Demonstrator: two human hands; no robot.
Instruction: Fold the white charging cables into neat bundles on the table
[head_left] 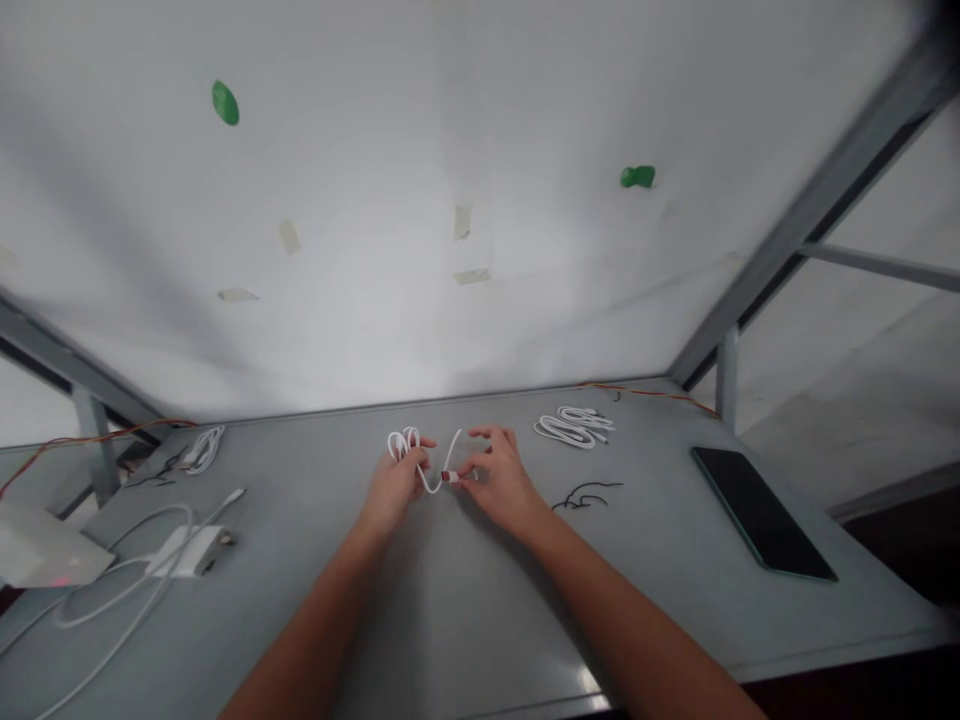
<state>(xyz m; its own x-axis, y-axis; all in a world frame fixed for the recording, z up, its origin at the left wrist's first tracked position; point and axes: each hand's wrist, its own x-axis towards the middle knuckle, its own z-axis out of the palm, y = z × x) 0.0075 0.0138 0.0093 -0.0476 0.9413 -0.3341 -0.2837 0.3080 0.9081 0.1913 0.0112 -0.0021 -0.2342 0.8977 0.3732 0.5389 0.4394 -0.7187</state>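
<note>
My left hand (397,480) is closed around a small bundle of looped white cable (405,440) held just above the grey table (465,600). A loose length of that cable curves down and across to my right hand (496,475). There, thumb and finger pinch the cable's plug end, which shows a red part (448,477). Both hands are close together at the middle of the table, toward its far edge.
Coiled white cables (574,427) lie at the back right, with thin black ties (585,493) near them. A dark phone (761,510) lies flat on the right. On the left are a white charger (187,548) with cables, and another white cable bundle (204,447).
</note>
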